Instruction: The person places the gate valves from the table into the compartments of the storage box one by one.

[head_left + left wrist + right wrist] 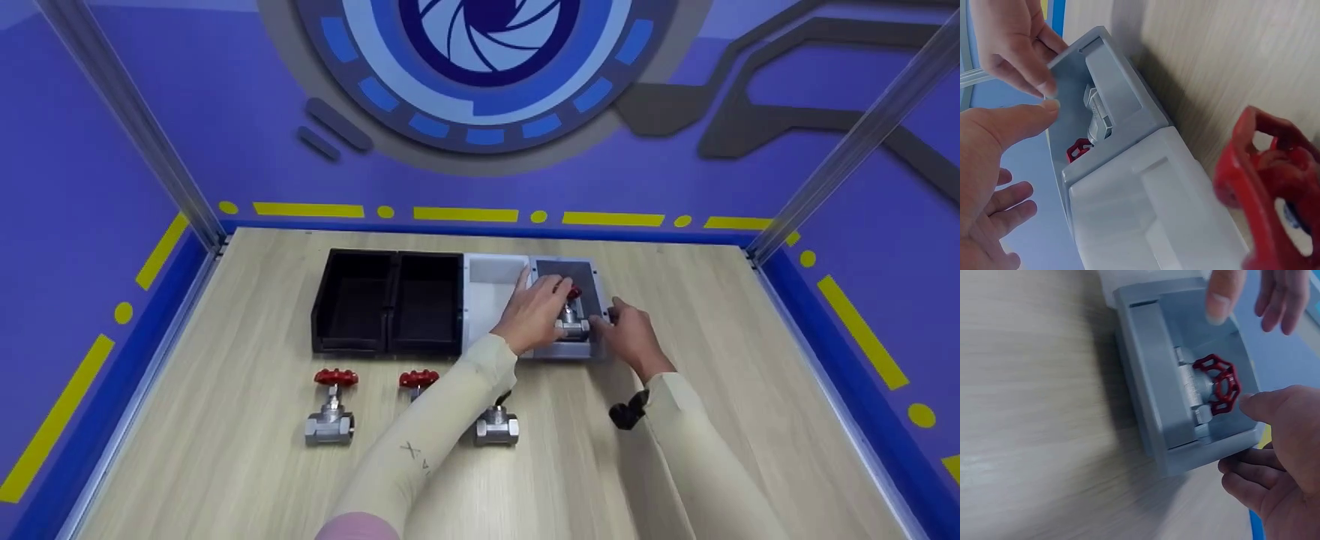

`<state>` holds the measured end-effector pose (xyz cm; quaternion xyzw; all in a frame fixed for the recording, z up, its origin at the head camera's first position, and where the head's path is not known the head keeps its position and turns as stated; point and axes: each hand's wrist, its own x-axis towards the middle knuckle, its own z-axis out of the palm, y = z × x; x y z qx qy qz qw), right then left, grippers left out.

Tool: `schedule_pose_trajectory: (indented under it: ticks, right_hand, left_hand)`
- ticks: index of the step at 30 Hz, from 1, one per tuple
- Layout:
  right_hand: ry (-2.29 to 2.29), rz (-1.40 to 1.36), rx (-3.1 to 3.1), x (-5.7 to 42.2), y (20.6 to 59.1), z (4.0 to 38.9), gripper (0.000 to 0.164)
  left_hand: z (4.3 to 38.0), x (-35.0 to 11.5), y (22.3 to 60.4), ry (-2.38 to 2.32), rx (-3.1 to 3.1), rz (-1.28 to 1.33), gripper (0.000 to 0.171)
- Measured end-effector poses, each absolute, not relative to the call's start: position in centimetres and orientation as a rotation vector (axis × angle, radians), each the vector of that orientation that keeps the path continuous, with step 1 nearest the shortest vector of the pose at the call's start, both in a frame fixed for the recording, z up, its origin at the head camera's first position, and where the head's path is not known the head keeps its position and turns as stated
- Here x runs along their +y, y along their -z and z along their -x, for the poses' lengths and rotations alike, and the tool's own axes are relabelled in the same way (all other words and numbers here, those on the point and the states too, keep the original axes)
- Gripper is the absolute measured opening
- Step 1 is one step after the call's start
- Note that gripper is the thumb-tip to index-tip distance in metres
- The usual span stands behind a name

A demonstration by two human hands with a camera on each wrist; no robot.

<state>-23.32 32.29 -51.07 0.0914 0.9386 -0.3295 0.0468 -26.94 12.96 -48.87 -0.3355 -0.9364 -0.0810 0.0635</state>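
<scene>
A steel gate valve with a red handwheel lies inside the grey bin, the rightmost of the row. My left hand reaches over that bin from the left, its thumb extended and fingers spread, holding nothing. At the bin's right side is my right hand, with its thumb over the inside near the handwheel. Its other fingers are outside the wall, loosely bent. Beneath the left forearm are a valve with its wheel hidden and another valve mostly covered by the sleeve.
One more red-wheeled valve stands farther left on the wooden table. A white bin adjoins the grey one, then two black bins to its left. Blue printed panels enclose the table's back and sides.
</scene>
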Motion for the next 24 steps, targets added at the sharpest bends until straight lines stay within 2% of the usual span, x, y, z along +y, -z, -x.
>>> schedule_pose_trajectory:
  ticks: [12, 24]
  right_hand:
    - [1.122, -0.207, 2.945, 32.2, 49.6, 23.1, 0.071]
    - [1.198, -0.103, 3.009, 29.4, 48.4, 23.1, 0.067]
  left_hand:
    - [26.7, 12.2, 48.3, 0.229, -2.844, 1.025, 0.079]
    - [26.4, 11.1, 48.0, 0.262, -2.854, 0.993, 0.07]
